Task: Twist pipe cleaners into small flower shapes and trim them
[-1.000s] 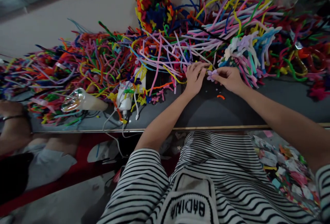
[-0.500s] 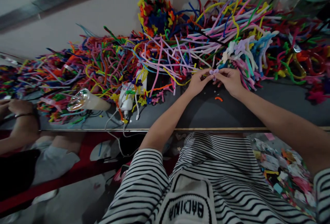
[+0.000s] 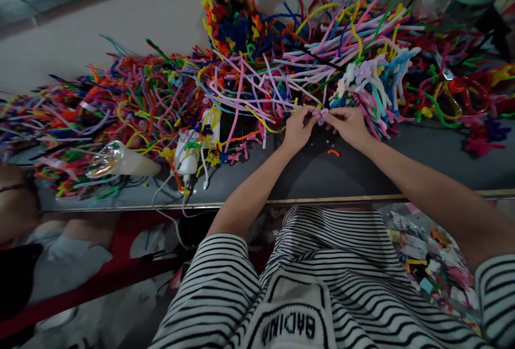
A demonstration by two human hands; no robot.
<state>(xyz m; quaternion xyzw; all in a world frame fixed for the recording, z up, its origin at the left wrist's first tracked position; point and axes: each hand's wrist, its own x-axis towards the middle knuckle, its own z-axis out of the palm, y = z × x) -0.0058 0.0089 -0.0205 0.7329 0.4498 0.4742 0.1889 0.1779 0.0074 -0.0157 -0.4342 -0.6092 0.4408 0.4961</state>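
Observation:
A small lilac pipe cleaner piece (image 3: 321,118), bent into loops, is pinched between my two hands just above the dark table. My left hand (image 3: 298,130) grips it from the left with thumb and forefinger. From the right, my right hand (image 3: 349,127) pinches its other side. Fingertips cover part of the piece, so its full shape is hidden. Below the hands lies a short orange pipe cleaner scrap (image 3: 333,152). A bundle of pastel pipe cleaner shapes (image 3: 368,78) sits just behind my right hand.
Heaped pipe cleaners (image 3: 161,86) line the back of the table (image 3: 237,183). To the left are a white charger (image 3: 187,156) with cables and a clear-topped plastic cup (image 3: 129,160). Scissors (image 3: 448,102) lie at right. A co-worker's arm (image 3: 16,199) shows at far left.
The whole view has shifted, so the table and pile appear further left. Both hands stay together on the lilac piece, with their fingers slightly rearranged around it.

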